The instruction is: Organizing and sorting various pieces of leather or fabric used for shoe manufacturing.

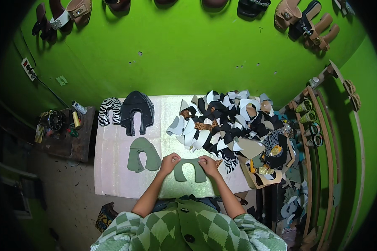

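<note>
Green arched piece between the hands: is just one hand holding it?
No, the left hand and right hand each pinch the green arched piece.

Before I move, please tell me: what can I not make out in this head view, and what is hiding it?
In the head view:
- Underside of the green U-shaped piece: hidden by its upper face.
- Some fingertips of the left hand and right hand: hidden by the hands themselves.
- Table under the scrap pile: covered by scraps.
- Brown shoe at top middle: cut off by the picture's edge.

Three arched stacks (109,101) (134,99) (142,144), one held piece (200,175)
</note>
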Demonstrator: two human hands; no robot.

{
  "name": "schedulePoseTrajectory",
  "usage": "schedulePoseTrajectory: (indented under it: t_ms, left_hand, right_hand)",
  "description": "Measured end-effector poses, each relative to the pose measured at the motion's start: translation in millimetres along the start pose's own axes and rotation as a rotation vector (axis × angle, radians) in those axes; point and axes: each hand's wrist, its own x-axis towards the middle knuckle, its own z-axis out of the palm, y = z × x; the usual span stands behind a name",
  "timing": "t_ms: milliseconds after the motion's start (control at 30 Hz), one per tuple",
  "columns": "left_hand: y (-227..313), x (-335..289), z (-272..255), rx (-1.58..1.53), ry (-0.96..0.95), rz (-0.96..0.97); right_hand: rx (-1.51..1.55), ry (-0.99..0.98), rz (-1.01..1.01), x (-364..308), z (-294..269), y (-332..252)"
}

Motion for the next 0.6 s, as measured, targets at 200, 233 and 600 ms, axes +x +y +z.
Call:
schedulePoseTrajectory:
  t_ms: [200,233,600]
  left_hand:
    - [-12.1,4.7,5.8,0.434,0.185,0.131]
    - [-11.4,8.1,5.2,0.496,0.188,0.181]
    - [-9.7,105.3,26.2,-0.197,0.066,0.064]
  right_hand:
    - [-0.449,0.175,0.013,18.6,-3.7,-24.0]
    - [-0.558,0.219,-0.115,26.2,-6.3,-29.2]
    - [-0.202,0.373,-0.385,128.7,-34.1,-26.1]
